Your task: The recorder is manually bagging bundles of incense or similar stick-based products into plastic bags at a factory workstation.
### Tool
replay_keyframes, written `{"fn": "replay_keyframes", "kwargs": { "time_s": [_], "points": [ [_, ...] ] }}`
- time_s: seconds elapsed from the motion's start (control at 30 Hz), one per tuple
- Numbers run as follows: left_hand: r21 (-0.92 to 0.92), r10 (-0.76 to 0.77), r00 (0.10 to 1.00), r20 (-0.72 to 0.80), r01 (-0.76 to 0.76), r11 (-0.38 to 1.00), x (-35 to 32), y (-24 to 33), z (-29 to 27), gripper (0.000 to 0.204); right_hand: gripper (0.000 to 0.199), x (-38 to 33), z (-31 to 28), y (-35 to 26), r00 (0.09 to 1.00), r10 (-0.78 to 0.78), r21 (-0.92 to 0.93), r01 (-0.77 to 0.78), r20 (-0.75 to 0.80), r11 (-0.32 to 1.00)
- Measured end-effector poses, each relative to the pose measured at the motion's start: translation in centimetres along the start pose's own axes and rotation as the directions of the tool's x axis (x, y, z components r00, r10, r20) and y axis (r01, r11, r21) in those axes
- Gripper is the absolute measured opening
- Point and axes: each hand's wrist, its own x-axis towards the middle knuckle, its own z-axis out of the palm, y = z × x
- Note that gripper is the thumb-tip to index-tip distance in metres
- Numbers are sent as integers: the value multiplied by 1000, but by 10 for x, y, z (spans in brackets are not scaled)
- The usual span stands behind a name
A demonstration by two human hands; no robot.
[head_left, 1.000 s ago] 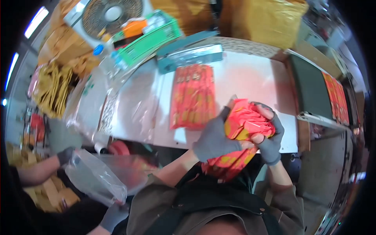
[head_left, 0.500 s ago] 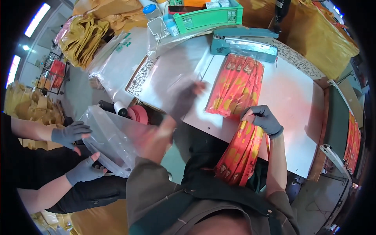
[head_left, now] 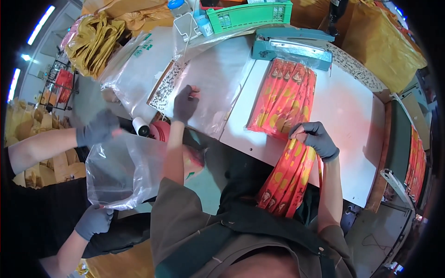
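Observation:
My right hand (head_left: pixel 316 140), in a grey glove with bare fingertips, is closed on the top end of a bundle of red-and-yellow printed strips (head_left: pixel 286 176). The bundle hangs down past the table's front edge over my lap. My left hand (head_left: pixel 186 103), gloved alike, is over a flat clear plastic bag (head_left: pixel 213 76) on the table's left part. Its fingers are loosely bent and a little apart, with nothing seen in them. A similar red-and-yellow bundle in clear wrapping (head_left: pixel 285 98) lies on the white tabletop (head_left: pixel 345 120), just beyond my right hand.
A teal bag sealer (head_left: pixel 294 48) stands behind the wrapped bundle. Beyond it is a green crate (head_left: pixel 250 17). At left, a co-worker's gloved hands (head_left: pixel 95 222) hold a clear plastic bag (head_left: pixel 116 171) open. More clear bags (head_left: pixel 141 69) lie at the far left.
My left hand has swung left, from beside the wrapped bundle to over the flat clear bag. The co-worker's hands have moved apart on the clear bag. My right hand keeps its hold.

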Motion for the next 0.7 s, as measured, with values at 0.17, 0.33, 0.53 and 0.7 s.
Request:
{"fn": "replay_keyframes", "kwargs": {
  "time_s": [0.17, 0.33, 0.53, 0.7],
  "points": [
    [291, -63, 964, 258, -15, 957, 21, -21, -12, 17, 16, 2, 4, -4, 1000, 23, -4, -23, -2, 1000],
    [412, 85, 967, 238, -180, 893, 30, -37, -18, 24, 18, -3, 7, -8, 999, 44, 2, -44, -29, 999],
    [276, 4, 953, 302, -91, 957, 17, -9, -23, 21, 19, -15, 2, 0, 997, -10, 5, 10, -73, 1000],
    [271, 12, 987, 160, -55, 961, 5, 2, -18, 27, 19, -22, 3, -1, 996, -31, -1, 31, -84, 1000]
  ]
}}
